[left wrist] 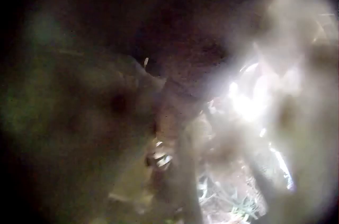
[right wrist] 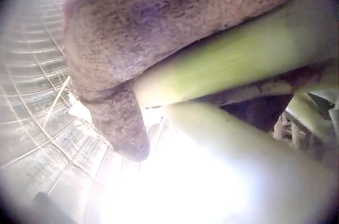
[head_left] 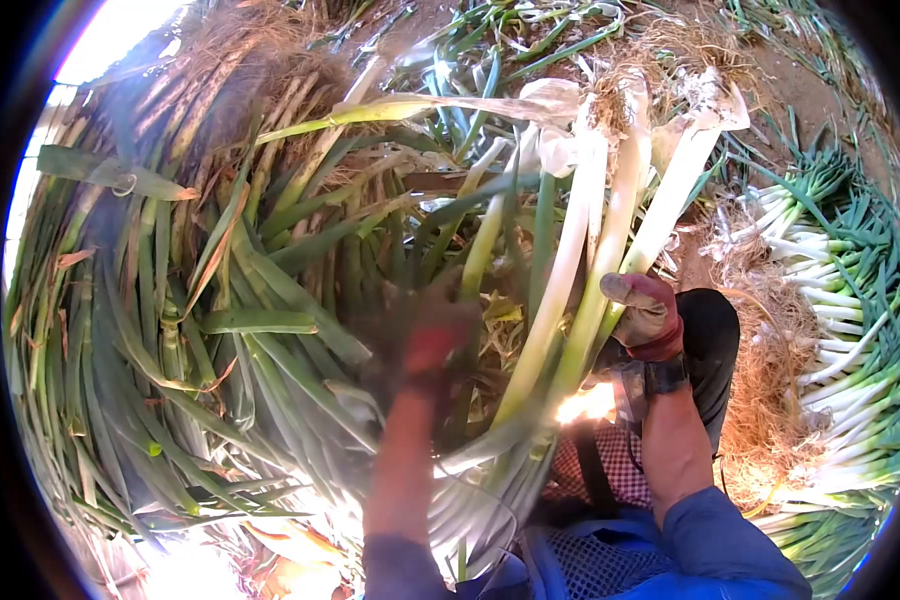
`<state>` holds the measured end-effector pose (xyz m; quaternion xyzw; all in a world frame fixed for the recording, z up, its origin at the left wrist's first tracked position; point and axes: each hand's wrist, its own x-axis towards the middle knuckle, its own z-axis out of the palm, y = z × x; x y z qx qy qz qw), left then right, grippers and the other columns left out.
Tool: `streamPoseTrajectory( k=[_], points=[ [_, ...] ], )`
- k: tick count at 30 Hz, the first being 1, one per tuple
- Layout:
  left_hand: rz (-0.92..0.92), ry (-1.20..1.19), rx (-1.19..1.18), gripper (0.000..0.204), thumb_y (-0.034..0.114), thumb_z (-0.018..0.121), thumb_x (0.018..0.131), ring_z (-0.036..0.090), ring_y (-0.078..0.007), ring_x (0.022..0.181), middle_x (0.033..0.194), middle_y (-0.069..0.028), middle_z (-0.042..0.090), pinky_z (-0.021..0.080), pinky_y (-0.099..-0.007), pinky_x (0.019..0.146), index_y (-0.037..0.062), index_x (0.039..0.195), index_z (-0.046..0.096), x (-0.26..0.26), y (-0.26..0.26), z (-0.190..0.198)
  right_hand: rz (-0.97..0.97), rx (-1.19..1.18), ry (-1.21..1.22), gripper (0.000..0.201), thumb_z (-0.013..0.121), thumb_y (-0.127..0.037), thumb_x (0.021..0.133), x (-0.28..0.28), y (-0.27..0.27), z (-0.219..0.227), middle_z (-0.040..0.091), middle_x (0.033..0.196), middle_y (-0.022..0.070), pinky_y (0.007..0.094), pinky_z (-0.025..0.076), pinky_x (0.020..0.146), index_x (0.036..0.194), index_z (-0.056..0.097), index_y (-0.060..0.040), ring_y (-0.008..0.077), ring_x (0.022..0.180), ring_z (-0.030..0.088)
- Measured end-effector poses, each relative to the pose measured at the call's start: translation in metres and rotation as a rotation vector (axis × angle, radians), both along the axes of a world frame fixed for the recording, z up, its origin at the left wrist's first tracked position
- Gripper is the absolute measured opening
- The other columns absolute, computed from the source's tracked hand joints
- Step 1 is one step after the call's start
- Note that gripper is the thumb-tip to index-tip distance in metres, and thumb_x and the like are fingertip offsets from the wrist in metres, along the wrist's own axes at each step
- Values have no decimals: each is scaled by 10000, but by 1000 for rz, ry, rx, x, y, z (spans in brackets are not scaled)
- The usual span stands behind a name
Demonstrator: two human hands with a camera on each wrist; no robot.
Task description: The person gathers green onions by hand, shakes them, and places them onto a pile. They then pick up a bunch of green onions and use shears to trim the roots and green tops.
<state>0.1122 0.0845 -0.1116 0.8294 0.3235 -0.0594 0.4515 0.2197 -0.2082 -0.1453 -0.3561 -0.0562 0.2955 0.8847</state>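
In the head view my right hand (head_left: 645, 315), in a worn red and grey glove, holds long green onions (head_left: 595, 260) by their stalks. Their white shanks and roots point up and away, and their green leaves trail down to my lap. The right wrist view shows gloved fingers (right wrist: 122, 118) curled over a pale green stalk (right wrist: 228, 57), with another stalk crossing just below. My left hand (head_left: 420, 335), also gloved, is motion-blurred beside the leaves, left of the held stalks; I cannot tell what its fingers do. Its wrist view is mostly dark and blurred.
A big heap of unsorted green onions (head_left: 160, 330) fills the left side, roots toward the back. At the right lies a row of cleaner green onions (head_left: 840, 330), with a pile of roots (head_left: 770, 390) alongside. Bare soil (head_left: 810, 100) shows behind. My dark-clad knee (head_left: 715, 340) is beside the right hand.
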Motion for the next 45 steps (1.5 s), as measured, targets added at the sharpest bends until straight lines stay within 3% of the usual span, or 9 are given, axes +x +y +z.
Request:
streamPoseTrajectory(
  k=[19,22,25,29,31,33,35,37,45],
  points=[
    [-54,-173,-688,727,77,722,896,609,-185,1206,1420,-112,598,504,-313,1007,-36,1551,427,-77,-67,128,380,59,-144,281,680,-176,994,-5,41,91,740,1174,79,328,473,1048,1193,743,12,153,1138,650],
    [-39,-401,-636,892,152,822,862,598,-206,1234,1454,-117,554,514,-343,1004,-38,1580,327,-60,-109,195,33,29,-779,305,662,-192,995,-21,53,138,745,1162,98,356,510,1006,1201,737,20,179,1093,675],
    [-174,-217,514,1282,395,991,629,653,-389,1180,1307,-313,580,560,-491,936,-33,1550,209,-49,-120,233,-197,26,-1145,306,594,-195,1016,-22,71,208,747,1170,157,376,557,930,1198,730,10,247,1061,714],
    [-58,-504,818,932,283,990,618,693,-332,1021,1129,-172,671,579,-422,855,40,1355,473,-56,-128,326,-550,187,-1582,296,597,-161,1009,-1,94,302,739,1129,168,359,561,912,1263,681,-35,258,1032,715],
    [-92,-545,1073,829,191,937,705,721,-265,882,1083,-128,700,594,-376,771,51,1381,478,-73,-131,384,-373,300,-1439,271,572,-179,1026,-22,97,366,740,1093,135,372,555,936,1235,673,-39,253,1038,707],
    [-205,-759,1038,706,269,919,681,734,-343,926,1087,-168,717,603,-449,789,26,1244,570,-88,-132,429,453,729,-795,435,599,-376,1029,-34,109,424,717,1141,147,394,577,945,1291,647,-32,280,1061,691],
    [-184,-559,864,757,166,888,735,722,-270,853,1110,-139,711,595,-376,748,40,1369,495,-115,-132,480,270,851,-882,338,520,-295,1072,-66,122,457,696,1042,102,364,601,847,1187,661,-11,224,974,698],
    [-176,-332,685,832,59,854,790,710,-194,777,1135,-110,705,585,-300,705,54,1497,416,-134,-137,502,-1097,470,-1133,266,516,-224,1070,-114,119,484,692,922,77,341,601,794,1179,661,-30,189,862,703],
    [-84,-191,698,850,24,828,804,699,-173,752,1155,-112,701,579,-281,691,52,1528,384,-197,-164,552,-370,811,-914,259,540,-221,1052,-170,139,499,704,970,83,353,584,845,1179,667,-35,205,914,702]
  ],
)
